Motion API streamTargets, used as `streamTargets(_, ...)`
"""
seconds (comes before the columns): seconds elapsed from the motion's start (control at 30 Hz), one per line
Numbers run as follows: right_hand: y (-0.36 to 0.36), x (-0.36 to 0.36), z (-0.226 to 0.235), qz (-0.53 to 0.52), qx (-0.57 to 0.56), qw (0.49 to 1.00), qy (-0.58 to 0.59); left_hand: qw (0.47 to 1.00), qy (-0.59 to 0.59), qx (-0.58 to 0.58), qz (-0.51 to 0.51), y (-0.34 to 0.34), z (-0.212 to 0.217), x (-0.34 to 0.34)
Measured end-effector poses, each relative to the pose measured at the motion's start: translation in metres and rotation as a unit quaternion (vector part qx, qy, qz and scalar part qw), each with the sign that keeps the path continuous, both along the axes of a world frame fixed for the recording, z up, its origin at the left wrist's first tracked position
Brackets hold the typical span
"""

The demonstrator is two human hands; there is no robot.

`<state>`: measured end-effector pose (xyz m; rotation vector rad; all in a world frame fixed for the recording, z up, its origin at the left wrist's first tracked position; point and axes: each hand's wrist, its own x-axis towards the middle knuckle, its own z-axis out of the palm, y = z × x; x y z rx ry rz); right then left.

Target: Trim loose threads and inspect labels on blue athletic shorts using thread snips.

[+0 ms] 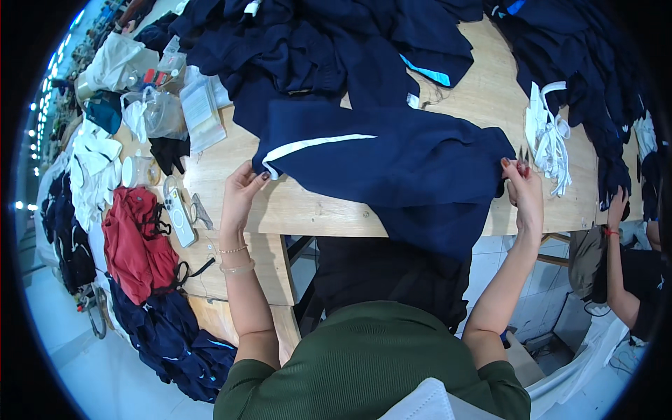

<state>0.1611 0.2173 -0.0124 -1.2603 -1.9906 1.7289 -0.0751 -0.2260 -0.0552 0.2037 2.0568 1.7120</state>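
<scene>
A navy-blue garment piece [413,164] with a curved white stripe is stretched out between my hands, its lower part hanging over the table's front edge. My left hand [241,194] pinches its left end, beside the white stripe. At the opposite end my right hand [525,197] is closed on the cloth. Dark pointed metal tips, like those of thread snips [523,155], stick up from the right fingers; the rest of that tool is hidden in the hand.
Piled navy garments [294,56] cover the far side of the wooden table [329,217]. White strips [549,140] lie at the right. A phone [180,218], eyeglasses [201,212], plastic bags [157,115] and a red garment [140,241] are at the left. Another person's hand [616,210] touches navy cloth far right.
</scene>
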Motion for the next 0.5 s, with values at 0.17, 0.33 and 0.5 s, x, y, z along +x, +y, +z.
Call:
streamTargets(0.17, 0.002, -0.008, 0.002, -0.061, 0.092, 0.994, -0.011, 0.968, 0.064, 0.171, 0.172, 0.006, 0.012, -0.008)
streamTargets(0.33, -0.01, -0.018, 0.019, 0.056, 0.012, 0.998, -0.001, 0.968, 0.056, 0.201, 0.141, -0.013, 0.027, -0.025)
streamTargets(0.5, 0.066, -0.002, 0.002, -0.115, 0.012, 0.967, 0.225, 0.96, 0.088, 0.179, 0.198, -0.02, 0.073, -0.021)
